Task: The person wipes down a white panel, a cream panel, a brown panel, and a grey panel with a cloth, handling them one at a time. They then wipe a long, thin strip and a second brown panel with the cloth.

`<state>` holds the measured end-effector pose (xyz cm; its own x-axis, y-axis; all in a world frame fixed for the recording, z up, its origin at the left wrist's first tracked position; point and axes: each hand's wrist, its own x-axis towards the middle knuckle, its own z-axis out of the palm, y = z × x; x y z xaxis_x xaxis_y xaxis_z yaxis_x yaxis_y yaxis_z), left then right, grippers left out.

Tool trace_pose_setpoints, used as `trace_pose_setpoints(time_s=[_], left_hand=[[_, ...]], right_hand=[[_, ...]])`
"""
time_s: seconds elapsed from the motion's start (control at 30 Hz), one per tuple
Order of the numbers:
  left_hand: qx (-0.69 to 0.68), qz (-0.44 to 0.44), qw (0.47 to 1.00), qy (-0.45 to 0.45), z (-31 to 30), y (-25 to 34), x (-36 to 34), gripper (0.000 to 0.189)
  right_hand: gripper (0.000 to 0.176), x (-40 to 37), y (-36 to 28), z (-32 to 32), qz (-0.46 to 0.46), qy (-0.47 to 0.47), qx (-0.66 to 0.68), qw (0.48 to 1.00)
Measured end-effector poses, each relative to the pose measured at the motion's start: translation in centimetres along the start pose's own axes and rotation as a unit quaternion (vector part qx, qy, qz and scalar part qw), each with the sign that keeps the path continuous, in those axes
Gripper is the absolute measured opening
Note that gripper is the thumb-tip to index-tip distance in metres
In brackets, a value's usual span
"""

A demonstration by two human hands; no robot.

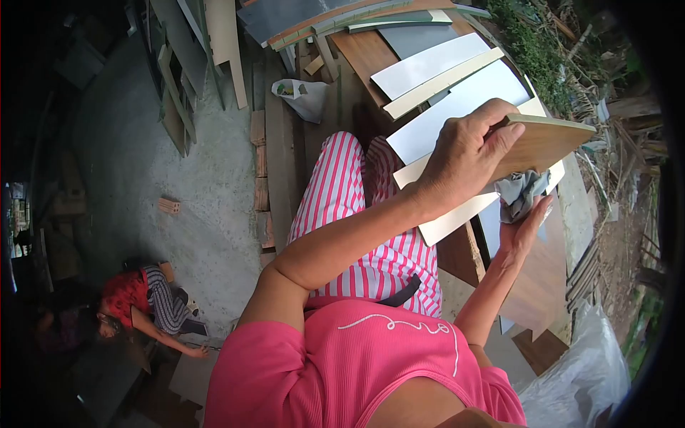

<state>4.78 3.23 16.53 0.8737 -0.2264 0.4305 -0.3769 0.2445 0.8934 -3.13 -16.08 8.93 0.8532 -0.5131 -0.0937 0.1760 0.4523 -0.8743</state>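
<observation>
My left hand (467,150) grips the edge of a brown wood-patterned board (546,139), its thumb on the brown face and its other fingers behind. The board is held up and tilted at the right. Just below it, my right hand (524,232) holds a crumpled grey cloth (522,194) against the lower part of the board. The cloth hides part of that hand's fingers. Behind the board lie white panels (432,65) and a narrow cream strip (446,82).
A white bag (303,98) stands beyond my knees. Long boards (228,43) lean at the upper left. One brick (169,205) lies on the concrete floor. Another person (135,303) crouches at lower left. Clear plastic (581,367) is at lower right.
</observation>
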Motion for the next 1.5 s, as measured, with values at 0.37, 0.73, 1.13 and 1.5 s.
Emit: trace_pose_setpoints(time_s=[0.37,0.73,1.13,1.5], left_hand=[[0.29,0.309,0.888,-0.177,-2.7,-7.0,-8.4,0.023],[0.309,0.014,0.951,-0.013,-6.5,-10.6,-12.9,0.055],[0.009,-0.322,0.927,0.194,-4.7,-14.9,-9.8,0.072],[-0.105,-0.336,0.916,0.194,-4.4,-15.2,-9.9,0.063]], right_hand=[[0.053,1.3,1.7,-1.2,0.112,0.087,-0.099,0.985],[0.024,2.0,3.5,-7.3,-0.013,0.136,-0.554,0.821],[0.049,0.4,7.6,-1.1,-0.2,-0.267,-0.765,0.551],[0.052,-0.3,9.6,3.9,-0.273,-0.443,-0.649,0.555]])
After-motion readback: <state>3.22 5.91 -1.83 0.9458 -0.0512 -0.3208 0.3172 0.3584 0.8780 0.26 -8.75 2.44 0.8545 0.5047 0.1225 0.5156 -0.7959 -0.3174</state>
